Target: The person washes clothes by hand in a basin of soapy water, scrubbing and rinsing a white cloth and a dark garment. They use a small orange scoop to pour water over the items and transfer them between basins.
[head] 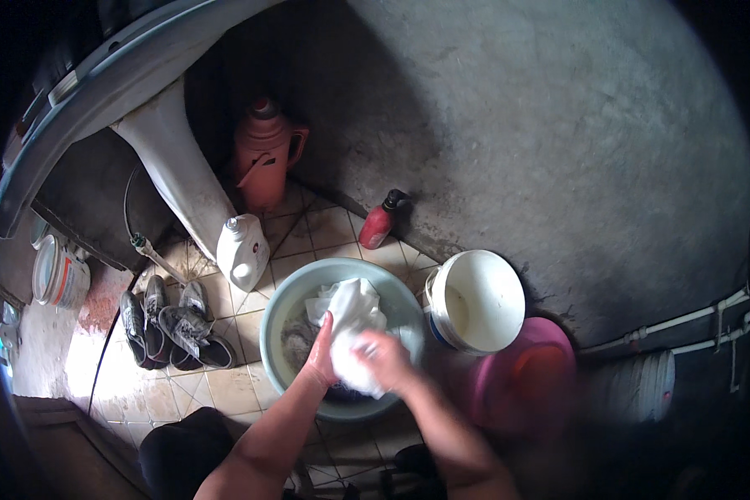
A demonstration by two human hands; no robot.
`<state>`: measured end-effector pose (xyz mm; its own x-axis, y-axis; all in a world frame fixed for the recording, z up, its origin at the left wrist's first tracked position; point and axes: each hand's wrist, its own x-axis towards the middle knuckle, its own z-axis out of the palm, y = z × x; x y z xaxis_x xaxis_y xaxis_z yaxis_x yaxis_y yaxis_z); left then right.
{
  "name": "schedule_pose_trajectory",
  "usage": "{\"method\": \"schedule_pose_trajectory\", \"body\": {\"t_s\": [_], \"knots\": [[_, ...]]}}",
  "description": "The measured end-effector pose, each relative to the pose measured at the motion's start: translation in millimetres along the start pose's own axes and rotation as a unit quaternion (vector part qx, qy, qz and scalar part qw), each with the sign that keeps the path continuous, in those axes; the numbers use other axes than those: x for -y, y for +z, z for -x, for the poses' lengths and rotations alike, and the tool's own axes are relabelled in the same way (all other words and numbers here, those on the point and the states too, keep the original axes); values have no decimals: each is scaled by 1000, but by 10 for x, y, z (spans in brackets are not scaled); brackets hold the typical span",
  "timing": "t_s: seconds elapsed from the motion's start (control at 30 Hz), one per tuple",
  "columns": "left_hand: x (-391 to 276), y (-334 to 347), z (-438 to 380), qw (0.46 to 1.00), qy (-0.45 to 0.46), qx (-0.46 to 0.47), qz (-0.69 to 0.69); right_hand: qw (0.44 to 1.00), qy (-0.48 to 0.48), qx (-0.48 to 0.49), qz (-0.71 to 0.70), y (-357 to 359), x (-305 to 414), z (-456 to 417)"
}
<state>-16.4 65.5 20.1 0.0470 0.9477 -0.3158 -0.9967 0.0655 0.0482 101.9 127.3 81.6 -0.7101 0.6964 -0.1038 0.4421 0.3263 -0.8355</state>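
A wet white cloth is between my hands, over a round pale blue-green plastic basin on the tiled floor. My left hand holds the cloth's left side, thumb up. My right hand, blurred, has its fingers closed on the cloth's lower right part. Cloudy water and darker fabric lie in the basin below; their shapes are partly hidden by the cloth and my hands.
A white jug, a red pump bottle and a red thermos flask stand beyond the basin. Sneakers lie left, near a sink pedestal. At right are a white bucket and a pink basin, by the concrete wall.
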Motion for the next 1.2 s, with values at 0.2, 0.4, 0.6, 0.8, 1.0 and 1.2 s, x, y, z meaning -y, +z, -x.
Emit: {"method": "schedule_pose_trajectory", "body": {"t_s": [0.2,0.4,0.6,0.8,1.0,1.2], "knots": [[235,-926,-225,995,84,-47,28,975,-23,-156,159,410,-134,-116],[222,-1040,-147,968,240,-66,7,977,-179,-28,110,491,155,73],[344,-332,-180,906,128,-329,-235,962,176,-114,174,219,-432,-143],[252,-709,-25,989,118,-68,50,993,-9,-45,105,514,58,84],[311,500,59,899,31,-213,-380,886,79,-28,-456,313,-1512,-145],[-54,637,255,825,-105,192,-520,911,211,62,-349,-576,-88,-409]]}}
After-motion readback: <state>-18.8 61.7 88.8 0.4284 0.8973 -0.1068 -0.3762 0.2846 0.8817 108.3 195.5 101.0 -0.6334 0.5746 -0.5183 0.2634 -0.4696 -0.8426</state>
